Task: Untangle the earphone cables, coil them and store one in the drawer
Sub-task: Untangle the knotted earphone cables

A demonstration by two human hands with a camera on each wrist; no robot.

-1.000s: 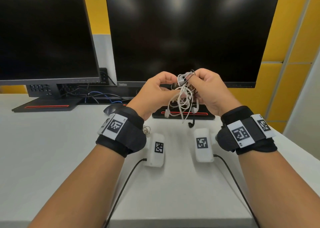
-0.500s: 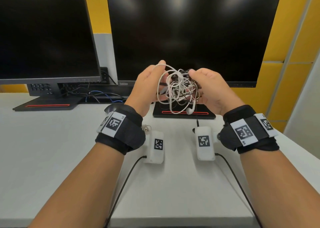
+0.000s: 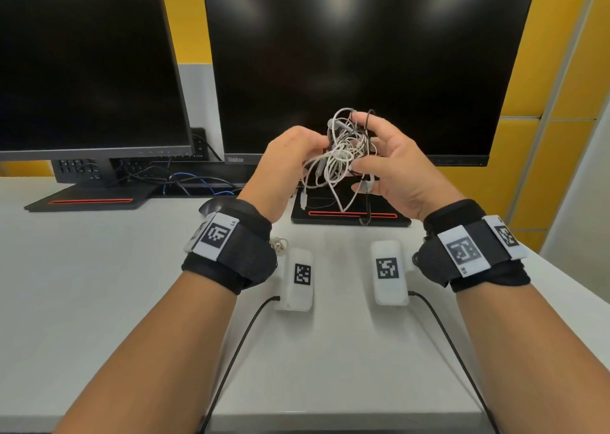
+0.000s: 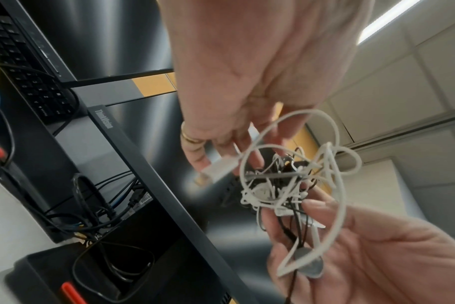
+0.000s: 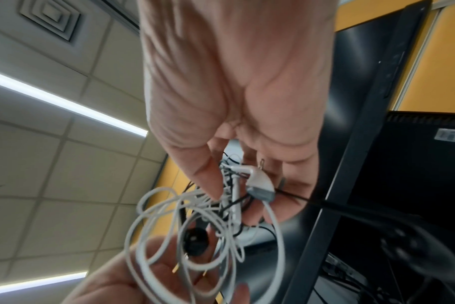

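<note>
Change: since earlier frame, tangle turned, loops spread wider.
Left hand (image 3: 290, 156): pinched white earphone cable (image 3: 333, 166).
Right hand (image 3: 396, 166): fingers curled round black earphone cable (image 3: 367, 202).
Surface (image 3: 99, 268): white.

A white desk (image 3: 82, 301) is set against a yellow panelled wall (image 3: 567, 70). Two dark monitors (image 3: 363, 63) are placed side by side at the desk's far edge, and dark and blue cables (image 3: 185, 182) are seen below them. Above the monitors, a tiled ceiling (image 5: 39, 174) is lit by strip lights (image 5: 65, 105), with an air vent (image 5: 50, 18) set into it.
</note>
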